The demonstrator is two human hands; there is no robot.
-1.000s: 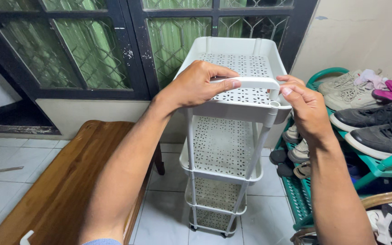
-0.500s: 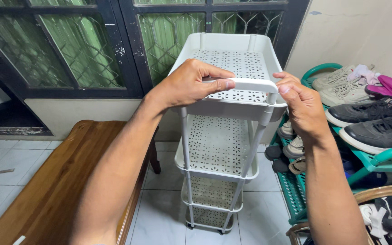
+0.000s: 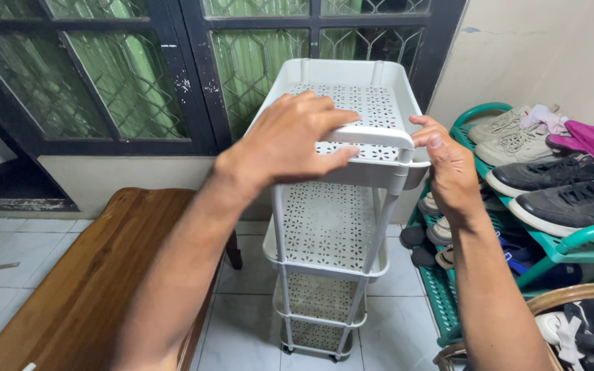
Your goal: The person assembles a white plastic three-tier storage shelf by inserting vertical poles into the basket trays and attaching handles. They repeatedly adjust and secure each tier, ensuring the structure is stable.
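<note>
Head view: left hand (image 3: 290, 141) with fingers spread loosely over the white handle (image 3: 372, 135) of the cart (image 3: 331, 227); right hand (image 3: 448, 168) pinches its end.

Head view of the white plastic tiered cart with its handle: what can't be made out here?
- Left end of the white plastic handle: covered by the left hand, so its seating on the white perforated plastic cart is hidden.
- Left hand's grip: motion-blurred; fingers look loosened, contact unclear.
- Right hand: fingertips at the handle's right end; the palm side is hidden.
- Cart wheels: too small, partly cut by the bottom edge.
- Green plastic shoe rack: cut by the right edge.
</note>
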